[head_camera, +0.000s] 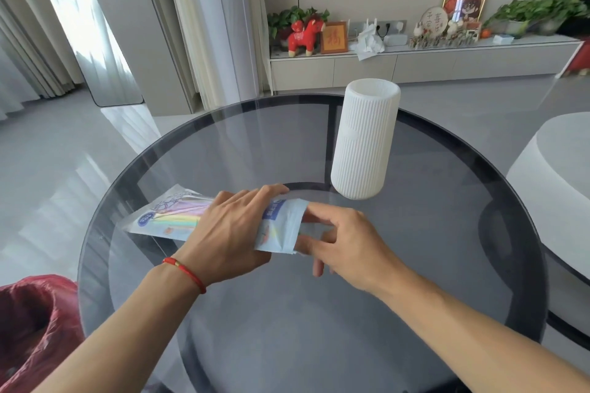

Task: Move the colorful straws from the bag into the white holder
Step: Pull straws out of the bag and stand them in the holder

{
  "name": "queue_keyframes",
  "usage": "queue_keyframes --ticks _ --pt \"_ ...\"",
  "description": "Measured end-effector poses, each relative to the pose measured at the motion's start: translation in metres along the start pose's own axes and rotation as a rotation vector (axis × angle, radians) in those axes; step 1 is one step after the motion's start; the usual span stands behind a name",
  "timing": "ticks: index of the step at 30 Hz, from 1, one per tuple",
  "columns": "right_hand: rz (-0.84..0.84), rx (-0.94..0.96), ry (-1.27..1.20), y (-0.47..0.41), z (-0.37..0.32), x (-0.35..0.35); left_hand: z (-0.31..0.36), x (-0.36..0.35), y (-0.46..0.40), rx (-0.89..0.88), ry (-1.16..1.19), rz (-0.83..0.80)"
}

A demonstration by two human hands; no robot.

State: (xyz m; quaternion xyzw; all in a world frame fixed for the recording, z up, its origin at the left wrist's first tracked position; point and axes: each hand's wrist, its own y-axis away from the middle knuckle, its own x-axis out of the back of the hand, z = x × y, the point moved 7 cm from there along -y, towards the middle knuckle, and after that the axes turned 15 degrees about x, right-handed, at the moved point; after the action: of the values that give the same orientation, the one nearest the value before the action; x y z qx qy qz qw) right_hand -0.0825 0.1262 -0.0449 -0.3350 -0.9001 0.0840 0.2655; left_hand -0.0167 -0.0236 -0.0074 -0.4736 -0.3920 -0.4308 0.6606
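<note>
A clear and light-blue plastic bag [281, 233] lies across the round glass table [287, 329], and pastel colorful straws [182, 217] show through its left part. My left hand [233, 230] lies over the bag's middle with its fingers wrapped around it. At the bag's right end my right hand [341, 242] has its thumb and first fingers pushed into the open mouth; what they touch inside is hidden. A tall white ribbed holder [365, 140] stands upright behind the hands, apart from both.
A red plastic bag [35, 325] sits beside the table at bottom left. A white round seat or table [562, 175] stands to the right. A low TV cabinet [415, 64] with ornaments and plants lines the far wall.
</note>
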Motion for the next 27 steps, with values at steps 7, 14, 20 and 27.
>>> queue_keyframes --ticks 7,14,20,27 --pt "0.087 -0.041 -0.062 -0.002 0.012 0.001 0.008 -0.003 0.004 0.023 0.000 0.016" --pt "0.342 -0.060 -0.265 -0.002 0.020 0.055 -0.006 0.005 0.001 0.145 -0.024 0.052" --pt "0.420 -0.092 -0.448 -0.002 0.025 0.056 -0.010 0.001 0.005 0.179 -0.083 0.027" --pt "0.594 -0.258 -0.711 0.008 0.039 0.060 -0.014 0.001 0.005 0.221 -0.109 0.040"
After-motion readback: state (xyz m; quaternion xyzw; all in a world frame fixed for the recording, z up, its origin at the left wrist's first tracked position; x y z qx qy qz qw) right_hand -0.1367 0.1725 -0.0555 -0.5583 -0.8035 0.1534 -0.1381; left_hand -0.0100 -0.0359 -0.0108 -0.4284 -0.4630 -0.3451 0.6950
